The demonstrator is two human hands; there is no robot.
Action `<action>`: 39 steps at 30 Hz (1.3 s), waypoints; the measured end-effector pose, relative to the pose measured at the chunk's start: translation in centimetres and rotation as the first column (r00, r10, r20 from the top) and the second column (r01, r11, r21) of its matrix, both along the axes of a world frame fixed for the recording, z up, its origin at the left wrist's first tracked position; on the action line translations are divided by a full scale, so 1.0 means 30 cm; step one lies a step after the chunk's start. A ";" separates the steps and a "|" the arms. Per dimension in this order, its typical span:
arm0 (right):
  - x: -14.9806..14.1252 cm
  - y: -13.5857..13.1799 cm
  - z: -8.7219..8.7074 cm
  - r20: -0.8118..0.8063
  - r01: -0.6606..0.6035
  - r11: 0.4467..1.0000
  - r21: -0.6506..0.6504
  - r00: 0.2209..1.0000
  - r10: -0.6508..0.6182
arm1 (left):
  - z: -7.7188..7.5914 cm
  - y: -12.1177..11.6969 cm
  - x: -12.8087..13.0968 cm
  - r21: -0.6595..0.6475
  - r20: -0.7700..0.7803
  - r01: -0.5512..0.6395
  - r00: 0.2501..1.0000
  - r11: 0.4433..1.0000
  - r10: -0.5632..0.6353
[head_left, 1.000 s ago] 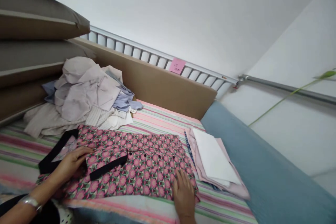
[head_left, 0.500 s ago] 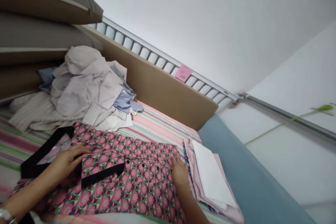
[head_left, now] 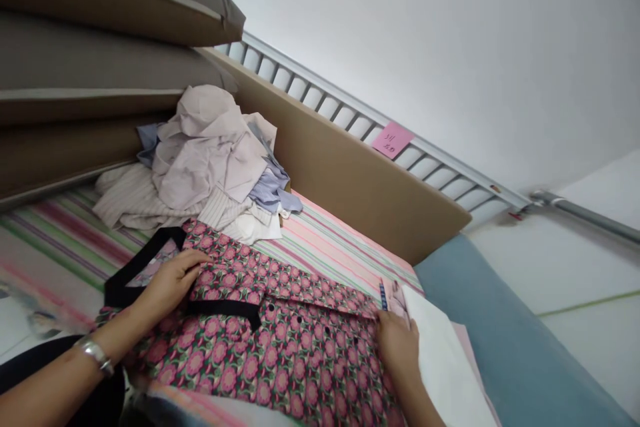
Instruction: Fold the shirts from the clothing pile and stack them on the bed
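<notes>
A pink floral shirt [head_left: 300, 373] with black trim and a row of dark buttons lies partly folded on a striped sheet [head_left: 320, 233]. My left hand [head_left: 177, 277], with a silver bracelet at the wrist, pinches the fabric near the black neckband. My right hand [head_left: 397, 343] grips the shirt's far right edge, fingertips curled over the cloth. Between the two hands a long fold of the fabric stands slightly raised. The tips of my left fingers are partly hidden by the cloth.
Crumpled pale and blue garments [head_left: 210, 160] lie heaped at the back left, beside stacked grey-brown cushions [head_left: 110, 60]. Flat white and pink cloths [head_left: 445, 353] lie right of the shirt. A brown board [head_left: 360, 180] and a blue panel [head_left: 510, 327] border the sheet.
The view has shifted left, so everything sits further right. Both hands have lifted a strip of the shirt into a fold between them, and the cuff with black trim has turned.
</notes>
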State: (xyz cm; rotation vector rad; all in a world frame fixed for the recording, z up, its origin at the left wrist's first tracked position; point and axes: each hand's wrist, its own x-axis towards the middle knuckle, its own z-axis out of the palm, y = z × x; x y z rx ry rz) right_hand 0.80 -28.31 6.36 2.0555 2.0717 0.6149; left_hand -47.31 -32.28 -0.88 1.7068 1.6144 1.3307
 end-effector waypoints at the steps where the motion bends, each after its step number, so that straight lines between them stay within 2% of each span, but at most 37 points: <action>1: 0.003 -0.017 -0.020 -0.003 -0.013 0.999 -0.038 1.000 0.012 | -0.008 0.002 0.001 -0.010 -0.017 0.002 1.000 1.000 -0.002; 4: 0.025 -0.037 -0.102 -0.077 -0.027 0.987 -0.161 0.997 0.015 | -0.016 -0.004 -0.004 -0.017 -0.080 -0.018 0.997 1.000 0.017; 6: 0.047 -0.018 -0.155 -0.142 -0.026 0.981 -0.192 0.990 -0.001 | -0.005 -0.013 -0.014 0.029 -0.114 -0.108 0.987 0.994 0.111; 8: 0.059 0.022 -0.201 -0.138 -0.121 0.982 -0.145 0.985 0.101 | 0.013 -0.015 -0.023 0.097 -0.154 -0.213 0.962 0.972 0.227; 10: 0.050 0.062 -0.242 -0.090 -0.274 0.957 -0.090 0.960 0.266 | 0.025 -0.004 -0.023 0.135 -0.231 -0.249 0.933 0.959 0.275; 12: 0.020 0.086 -0.283 -0.040 -0.372 0.925 -0.079 0.928 0.370 | 0.024 0.020 -0.012 0.106 -0.350 -0.217 0.905 0.970 0.241; 13: 0.002 0.090 -0.306 -0.024 -0.381 0.920 -0.096 0.924 0.380 | 0.018 0.035 -0.004 0.072 -0.413 -0.200 0.886 0.977 0.211; 16: -0.049 0.078 -0.378 0.027 -0.318 0.934 -0.165 0.945 0.327 | -0.007 0.081 0.014 -0.043 -0.549 -0.201 0.823 0.979 0.145; 19: -0.074 0.057 -0.427 0.051 -0.235 0.959 -0.159 0.968 0.246 | -0.026 0.120 0.007 -0.144 -0.573 -0.192 0.816 0.971 0.077; 22: -0.081 0.049 -0.422 0.035 -0.223 0.963 -0.154 0.972 0.230 | -0.025 0.153 -0.019 -0.218 -0.530 -0.153 0.848 0.964 0.015; 25: -0.105 0.053 -0.367 -0.073 -0.211 0.961 -0.178 0.977 0.200 | -0.005 0.179 -0.043 -0.243 -0.486 -0.145 0.874 0.959 0.009; 27: -0.161 0.043 -0.313 -0.189 -0.170 0.980 -0.104 0.971 0.148 | 0.020 0.186 -0.054 -0.239 -0.451 -0.149 0.892 0.959 0.027; 29: -0.266 0.007 -0.255 -0.329 -0.191 0.982 0.015 0.926 0.185 | 0.054 0.181 -0.064 -0.216 -0.417 -0.158 0.907 0.963 0.055; 30: -0.338 -0.022 -0.229 -0.397 -0.255 0.965 0.061 0.881 0.258 | 0.072 0.174 -0.069 -0.201 -0.402 -0.170 0.912 0.965 0.077; 32: -0.509 -0.098 -0.185 -0.532 -0.447 0.891 0.079 0.737 0.417 | 0.105 0.156 -0.079 -0.174 -0.378 -0.209 0.916 0.962 0.131; 34: -0.690 -0.174 -0.162 -0.591 -0.631 0.773 0.068 0.598 0.541 | 0.124 0.137 -0.091 -0.167 -0.361 -0.252 0.915 0.953 0.178; 35: -0.772 -0.205 -0.160 -0.591 -0.679 0.732 0.062 0.566 0.575 | 0.128 0.130 -0.098 -0.171 -0.356 -0.268 0.914 0.948 0.194; 37: -0.905 -0.240 -0.176 -0.574 -0.728 0.685 0.041 0.544 0.612 | 0.122 0.120 -0.112 -0.184 -0.350 -0.286 0.913 0.941 0.209; 39: -0.986 -0.240 -0.212 -0.542 -0.733 0.680 0.024 0.562 0.625 | 0.105 0.116 -0.125 -0.194 -0.349 -0.279 0.916 0.941 0.200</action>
